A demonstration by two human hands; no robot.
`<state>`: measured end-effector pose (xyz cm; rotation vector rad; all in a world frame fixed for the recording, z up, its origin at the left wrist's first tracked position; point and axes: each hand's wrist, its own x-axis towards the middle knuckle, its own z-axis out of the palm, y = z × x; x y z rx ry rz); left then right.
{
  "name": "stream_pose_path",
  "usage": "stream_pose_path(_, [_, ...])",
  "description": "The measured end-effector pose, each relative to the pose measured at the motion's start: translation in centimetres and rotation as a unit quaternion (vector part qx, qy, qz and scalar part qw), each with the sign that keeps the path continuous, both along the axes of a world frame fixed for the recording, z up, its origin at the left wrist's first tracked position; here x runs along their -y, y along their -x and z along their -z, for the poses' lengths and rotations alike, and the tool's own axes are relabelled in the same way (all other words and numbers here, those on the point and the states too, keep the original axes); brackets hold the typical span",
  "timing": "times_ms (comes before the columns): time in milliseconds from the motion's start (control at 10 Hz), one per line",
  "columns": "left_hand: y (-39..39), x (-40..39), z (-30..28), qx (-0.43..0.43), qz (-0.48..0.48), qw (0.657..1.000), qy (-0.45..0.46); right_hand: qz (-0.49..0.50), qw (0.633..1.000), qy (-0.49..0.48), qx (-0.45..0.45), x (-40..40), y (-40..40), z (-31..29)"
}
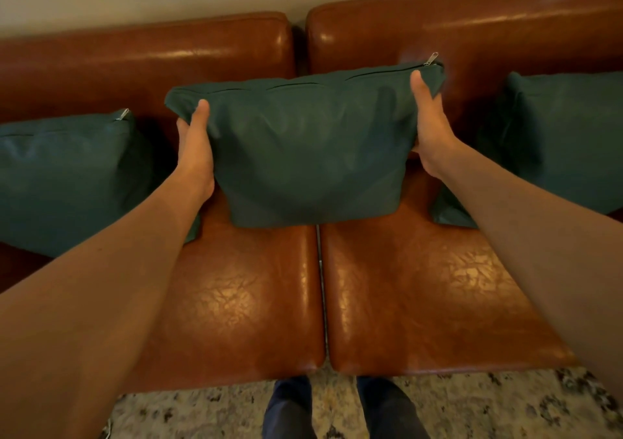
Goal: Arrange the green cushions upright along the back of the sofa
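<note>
A green cushion (pixel 305 148) stands upright in the middle of the brown leather sofa, over the seam between the two seat pads, its zipper edge on top. My left hand (pixel 195 150) grips its left side, thumb on the front. My right hand (pixel 429 125) grips its right side near the top corner. A second green cushion (pixel 64 178) leans against the sofa back (pixel 141 64) at the left. A third green cushion (pixel 559 141) leans against the back at the right, partly hidden by my right forearm.
The two seat pads (pixel 421 297) in front of the cushions are bare leather. A pale wall runs behind the sofa. My legs in dark trousers (pixel 340 408) stand on a speckled rug (pixel 202 411) at the sofa's front edge.
</note>
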<state>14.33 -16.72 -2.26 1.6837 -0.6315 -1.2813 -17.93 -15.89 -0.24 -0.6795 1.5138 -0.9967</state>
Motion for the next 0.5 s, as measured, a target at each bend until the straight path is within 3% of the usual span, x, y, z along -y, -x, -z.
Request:
stream_pose_path(300, [0.8, 0.3, -0.6, 0.115, -0.011, 0.990, -0.085, 0.014, 1.000, 0.004, 0.005, -0.6, -0.1, 0.0])
stream_pose_path(500, [2.4, -2.8, 0.9, 0.184, -0.036, 0.979, -0.078, 0.007, 0.999, 0.041, -0.002, -3.8, 0.4, 1.4])
